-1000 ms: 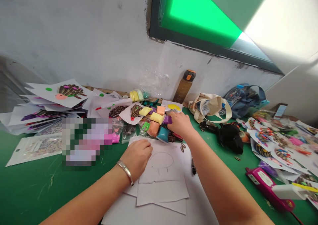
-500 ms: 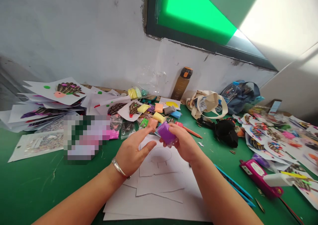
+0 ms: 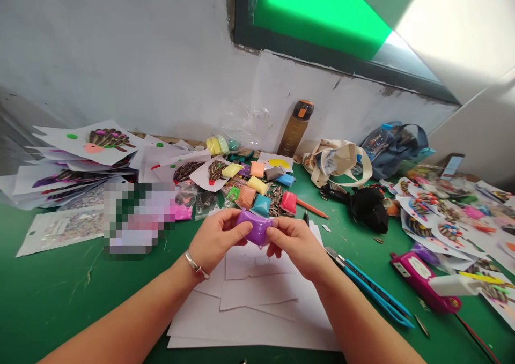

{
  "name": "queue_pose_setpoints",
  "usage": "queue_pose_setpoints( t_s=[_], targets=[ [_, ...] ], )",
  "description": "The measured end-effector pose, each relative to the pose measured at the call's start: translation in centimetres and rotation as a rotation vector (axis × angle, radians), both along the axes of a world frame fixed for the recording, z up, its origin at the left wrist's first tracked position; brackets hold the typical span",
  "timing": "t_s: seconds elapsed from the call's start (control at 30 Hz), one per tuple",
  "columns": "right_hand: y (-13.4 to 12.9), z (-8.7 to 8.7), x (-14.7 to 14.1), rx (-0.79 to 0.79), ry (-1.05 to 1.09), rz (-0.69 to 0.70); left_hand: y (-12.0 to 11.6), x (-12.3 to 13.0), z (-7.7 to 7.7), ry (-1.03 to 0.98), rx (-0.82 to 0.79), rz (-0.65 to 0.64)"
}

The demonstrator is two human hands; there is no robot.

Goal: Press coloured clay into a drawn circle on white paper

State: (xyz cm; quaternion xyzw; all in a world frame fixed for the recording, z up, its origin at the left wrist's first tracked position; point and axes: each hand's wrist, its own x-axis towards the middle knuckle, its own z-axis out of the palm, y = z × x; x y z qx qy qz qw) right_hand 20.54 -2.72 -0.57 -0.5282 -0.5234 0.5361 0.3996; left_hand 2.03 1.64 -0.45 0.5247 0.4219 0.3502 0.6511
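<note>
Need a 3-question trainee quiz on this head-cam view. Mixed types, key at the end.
1. Multiple choice. What colour is the held packet, pinched between the left hand and the right hand?
A) yellow
B) green
C) purple

2. True or false: the silver bracelet is on the left wrist.

3. Fill the gap: between the teal packet and the red packet lie striped ____.

Key: 1. C; 2. True; 3. sunflower seeds.
</note>
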Motion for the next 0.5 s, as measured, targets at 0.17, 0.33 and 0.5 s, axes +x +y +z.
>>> queue_pose_setpoints(
  t_s=[0.17, 0.33, 0.5],
  targets=[
    [0.1, 0.1, -0.2, 0.047, -0.185, 0.027, 0.0, 0.1, -0.2, 0.051, 0.020, -0.039],
    [5.2, 1.9, 0.2, 0.265, -0.817, -0.020, 1.1, -0.5, -0.7, 0.005, -0.027, 0.108],
    [13.9, 2.7, -1.0, 0.349, -1.073, 0.001, 2.2, -1.2, -1.1, 0.084, 0.028, 0.184]
  ],
)
